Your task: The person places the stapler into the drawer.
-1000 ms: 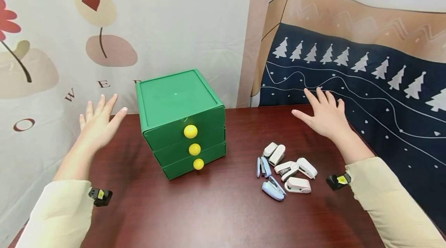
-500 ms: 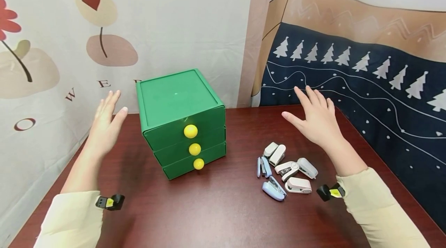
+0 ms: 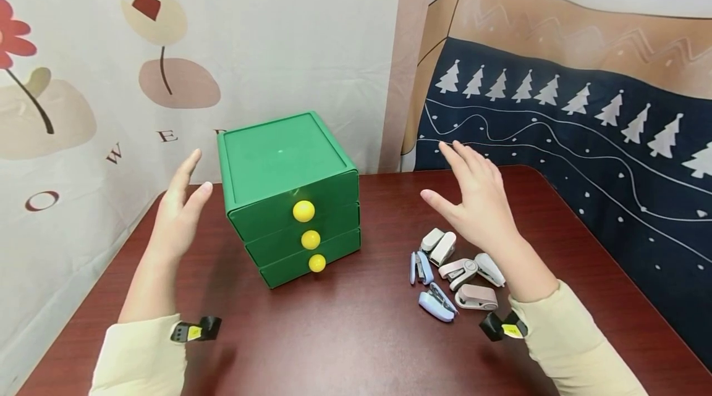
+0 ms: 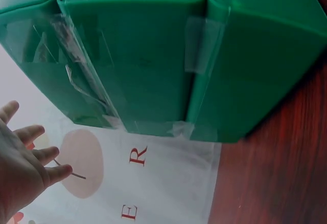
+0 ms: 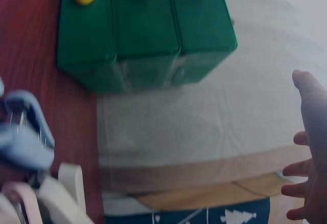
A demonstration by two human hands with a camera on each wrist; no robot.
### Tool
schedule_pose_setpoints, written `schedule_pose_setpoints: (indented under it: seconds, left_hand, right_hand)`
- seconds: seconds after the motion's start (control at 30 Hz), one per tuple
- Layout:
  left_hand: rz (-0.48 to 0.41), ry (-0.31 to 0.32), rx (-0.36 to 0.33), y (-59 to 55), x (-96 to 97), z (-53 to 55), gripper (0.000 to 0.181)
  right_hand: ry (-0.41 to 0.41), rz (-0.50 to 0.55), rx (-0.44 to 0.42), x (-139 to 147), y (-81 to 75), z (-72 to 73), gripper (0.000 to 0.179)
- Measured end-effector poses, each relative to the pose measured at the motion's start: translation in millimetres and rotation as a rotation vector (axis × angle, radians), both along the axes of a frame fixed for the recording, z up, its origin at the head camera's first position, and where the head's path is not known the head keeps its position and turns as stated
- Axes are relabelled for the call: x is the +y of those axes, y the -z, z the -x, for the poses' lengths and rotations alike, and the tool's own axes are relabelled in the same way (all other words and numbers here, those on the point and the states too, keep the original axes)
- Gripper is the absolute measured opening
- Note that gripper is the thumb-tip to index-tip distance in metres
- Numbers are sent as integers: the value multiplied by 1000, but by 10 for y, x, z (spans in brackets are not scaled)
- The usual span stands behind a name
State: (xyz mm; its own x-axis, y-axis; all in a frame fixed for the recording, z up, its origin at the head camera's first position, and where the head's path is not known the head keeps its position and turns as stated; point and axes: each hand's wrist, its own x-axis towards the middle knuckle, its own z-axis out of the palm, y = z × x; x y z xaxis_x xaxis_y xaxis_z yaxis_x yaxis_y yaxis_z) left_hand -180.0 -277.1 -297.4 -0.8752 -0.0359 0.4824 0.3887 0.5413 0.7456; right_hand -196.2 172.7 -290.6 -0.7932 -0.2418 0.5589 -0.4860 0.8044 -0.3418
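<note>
"Where do the mini staplers (image 3: 467,267) lie?"

"On the near side of the right hand's (image 3: 481,201) fingertips, below its palm in the head view: a loose cluster of white, pale blue and pinkish ones, too jumbled to count surely. The right wrist view shows them well apart from the fingers."

"How are those fingers?"

"Released, stretched out and grasping nothing. The left hand (image 3: 177,217) is the same, its thumb held away from its straight fingers."

"And between the hands?"

"The green three-drawer unit (image 3: 292,198), near the left thumb but not touching it, and well apart from the right one. All its drawers are pushed in, the yellow knobs (image 3: 310,239) facing the person. Unit and staplers both rest on the dark red counter (image 3: 345,340), lower than the fingers."

"What has just changed?"

"Only the hands. Over the last second both have come inward, the right closer to the staplers, the left closer to the unit. Staplers and drawers lie as they did."

"Meaning?"

"I'd judge the handling hasn't started: no stapler is gripped, no drawer pulled."

"Beyond the fingertips?"

"A pale flower-printed backdrop (image 3: 300,31) past the left ones, a navy tree-printed cloth (image 3: 517,115) past the right."
</note>
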Motion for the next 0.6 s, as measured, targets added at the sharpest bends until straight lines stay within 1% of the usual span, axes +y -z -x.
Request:
schedule_pose_setpoints:
  seconds: [0.1, 0.2, 0.37, 0.6]
  left_hand:
    - [-30, 7, 14, 25, 39, -14, 55]
    - [-89, 28, 32, 59, 68, -19, 54]
    - [-171, 57, 40, 130, 98, -15, 53]
    - [-297, 128, 39, 179, 127, -16, 54]
  right_hand:
    - [-44, 38, 47, -108, 21, -37, 73]
    - [-91, 76, 101, -221, 41, -68, 71]
    - [-187, 155, 180, -407, 80, -110, 68]
    - [-321, 293, 267, -690, 161, -144, 53]
